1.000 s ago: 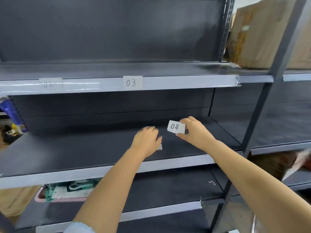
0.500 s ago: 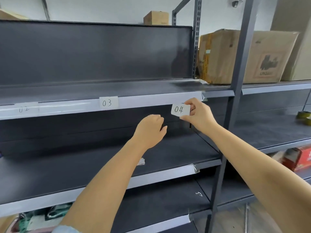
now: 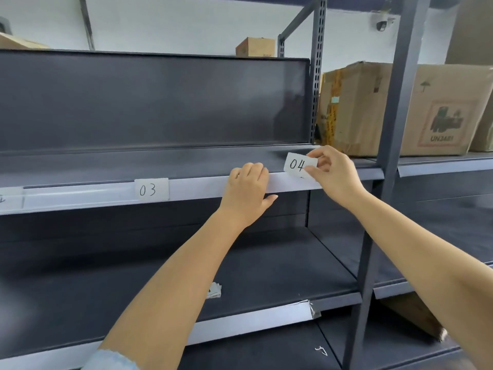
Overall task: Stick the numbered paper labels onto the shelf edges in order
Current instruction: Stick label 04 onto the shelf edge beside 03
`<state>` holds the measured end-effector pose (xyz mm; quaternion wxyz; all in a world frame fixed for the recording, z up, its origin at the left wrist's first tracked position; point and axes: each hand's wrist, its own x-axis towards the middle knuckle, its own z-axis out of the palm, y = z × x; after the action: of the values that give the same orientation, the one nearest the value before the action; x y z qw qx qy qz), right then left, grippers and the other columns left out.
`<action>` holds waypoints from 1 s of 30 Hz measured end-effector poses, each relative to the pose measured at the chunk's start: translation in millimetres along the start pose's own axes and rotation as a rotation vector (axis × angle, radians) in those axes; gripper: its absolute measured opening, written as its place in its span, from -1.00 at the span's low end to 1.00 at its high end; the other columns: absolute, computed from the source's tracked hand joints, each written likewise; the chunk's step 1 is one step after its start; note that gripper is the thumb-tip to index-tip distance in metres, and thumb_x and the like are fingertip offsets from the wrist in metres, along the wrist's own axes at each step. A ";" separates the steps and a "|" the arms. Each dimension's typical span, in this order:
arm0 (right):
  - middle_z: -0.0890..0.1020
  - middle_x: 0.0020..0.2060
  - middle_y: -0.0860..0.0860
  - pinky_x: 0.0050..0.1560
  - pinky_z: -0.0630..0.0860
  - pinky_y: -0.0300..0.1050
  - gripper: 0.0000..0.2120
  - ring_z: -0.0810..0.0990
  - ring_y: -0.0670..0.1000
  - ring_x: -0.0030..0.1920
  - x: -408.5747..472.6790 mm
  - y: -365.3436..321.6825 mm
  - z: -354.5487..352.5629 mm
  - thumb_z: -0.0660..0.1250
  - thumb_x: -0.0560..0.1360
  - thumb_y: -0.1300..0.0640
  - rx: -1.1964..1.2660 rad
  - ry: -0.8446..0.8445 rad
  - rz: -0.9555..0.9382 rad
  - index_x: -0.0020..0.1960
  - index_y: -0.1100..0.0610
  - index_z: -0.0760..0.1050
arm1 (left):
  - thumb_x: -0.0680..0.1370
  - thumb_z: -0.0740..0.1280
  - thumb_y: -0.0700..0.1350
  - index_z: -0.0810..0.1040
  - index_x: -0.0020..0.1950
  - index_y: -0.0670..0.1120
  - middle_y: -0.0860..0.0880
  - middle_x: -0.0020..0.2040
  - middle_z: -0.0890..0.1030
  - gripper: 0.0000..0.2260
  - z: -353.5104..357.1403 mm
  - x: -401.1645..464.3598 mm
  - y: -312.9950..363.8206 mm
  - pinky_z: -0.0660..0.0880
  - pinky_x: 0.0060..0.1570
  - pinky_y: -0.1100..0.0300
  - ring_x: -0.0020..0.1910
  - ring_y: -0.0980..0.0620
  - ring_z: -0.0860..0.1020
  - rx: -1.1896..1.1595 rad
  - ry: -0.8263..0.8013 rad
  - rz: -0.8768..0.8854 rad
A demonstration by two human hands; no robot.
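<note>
The right hand [image 3: 334,173] pinches a paper label marked 04 [image 3: 298,165] between thumb and fingertips, holding it at the right end of the shelf edge [image 3: 202,186], just above the pale strip that runs along that edge. The label tilts slightly and its lower part overlaps the strip; whether it is stuck down cannot be told. The left hand [image 3: 246,194] rests on the same edge just to the left of the label — fingers curled over the top of the strip, thumb spread below it, holding nothing.

Further left on the strip a label marked 03 [image 3: 151,190] sits flat and upright, well apart from the left hand. At the far left margin another label [image 3: 8,200] shows only in part, its number unreadable.

On the shelf below, a small stack of paper slips [image 3: 214,290] lies near the front, partly hidden by the left forearm. To the right, past the grey upright post [image 3: 394,108], a large cardboard box [image 3: 378,108] stands on the neighbouring shelf — a smaller box [image 3: 254,46] sits on top of the unit behind.
</note>
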<state>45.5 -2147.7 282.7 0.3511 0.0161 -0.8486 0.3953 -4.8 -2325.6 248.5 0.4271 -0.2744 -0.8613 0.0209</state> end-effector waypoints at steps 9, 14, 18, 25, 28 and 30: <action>0.55 -0.07 0.05 -0.35 0.40 -0.33 -0.78 0.50 0.01 -0.03 17.5 2.8 2.3 0.31 0.53 0.23 0.056 -0.039 0.014 0.17 0.15 0.46 | 0.53 0.30 0.02 0.48 0.19 -0.21 -0.12 0.12 0.50 -0.64 0.6 7.8 9.1 0.40 0.06 0.07 0.07 -0.11 0.46 -0.014 -0.050 -0.026; 0.54 -0.08 0.02 -0.36 0.40 -0.35 -0.80 0.51 0.00 -0.05 13.5 1.9 -0.7 0.31 0.53 0.22 0.051 -0.045 -0.007 0.15 0.14 0.46 | 0.60 0.17 0.08 0.36 0.31 -0.20 -0.09 0.22 0.38 -0.58 -1.5 9.5 12.1 0.32 0.17 0.12 0.17 -0.06 0.35 0.021 -0.077 -0.057; 0.52 -0.10 0.01 -0.39 0.35 -0.38 -0.79 0.48 -0.02 -0.08 10.0 4.5 -6.8 0.31 0.54 0.21 0.042 -0.053 -0.006 0.16 0.14 0.46 | 0.59 0.18 0.08 0.41 0.24 -0.19 -0.08 0.19 0.39 -0.61 -3.8 9.5 13.0 0.31 0.15 0.14 0.16 -0.05 0.35 0.002 -0.092 -0.089; 0.58 -0.03 0.03 -0.46 0.36 -0.39 -0.86 0.54 -0.01 -0.02 11.3 5.0 -11.7 0.31 0.54 0.17 0.070 -0.020 0.024 0.09 0.13 0.47 | 0.55 0.28 0.03 0.45 0.18 -0.19 -0.10 0.16 0.43 -0.66 -7.5 6.1 18.4 0.31 0.13 0.13 0.14 -0.08 0.37 -0.078 -0.072 -0.160; 0.62 -0.02 0.05 -0.53 0.37 -0.46 -0.90 0.56 -0.01 0.00 12.4 2.0 -12.8 0.31 0.53 0.15 0.078 -0.003 0.006 0.03 0.13 0.47 | 0.54 0.31 0.01 0.45 0.17 -0.19 -0.11 0.15 0.44 -0.68 -9.7 6.9 21.2 0.31 0.13 0.12 0.14 -0.10 0.37 -0.093 -0.069 -0.177; 0.63 -0.01 0.06 -0.44 0.41 -0.43 -0.90 0.56 -0.04 -0.05 14.4 -0.8 -13.0 0.32 0.52 0.15 0.100 0.008 -0.001 0.02 0.13 0.47 | 0.54 0.30 0.02 0.44 0.19 -0.18 -0.10 0.16 0.43 -0.67 -9.6 8.3 21.9 0.30 0.15 0.13 0.15 -0.09 0.36 -0.090 -0.079 -0.188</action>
<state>42.4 -2135.8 297.7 0.3536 0.0323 -0.8264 0.4370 8.4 -2304.8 254.7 0.3802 -0.2101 -0.8995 -0.0471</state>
